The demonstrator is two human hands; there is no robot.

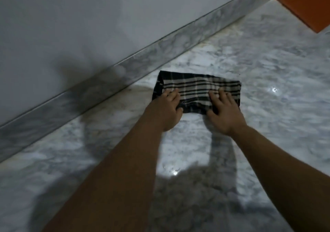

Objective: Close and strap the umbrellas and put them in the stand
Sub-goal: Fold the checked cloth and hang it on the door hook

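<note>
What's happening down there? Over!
Both hands flat: left hand, right hand press a folded plaid cloth on the marble floor. No umbrella or stand in view. Nothing in the way.

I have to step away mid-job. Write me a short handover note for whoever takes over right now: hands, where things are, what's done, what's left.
Left hand: flat on the near left part of the plaid fabric bundle, fingers straight, pressing it down.
Right hand: flat on the near right part, fingers spread, also pressing.
The bundle lies flattened on the marble floor, close to the skirting along the wall.
No strap, handle or stand shows in this view, so I cannot tell whether it is strapped.
Left: strap it if needed, then carry it to the stand, wherever that is. An orange object sits at the top right.
</note>
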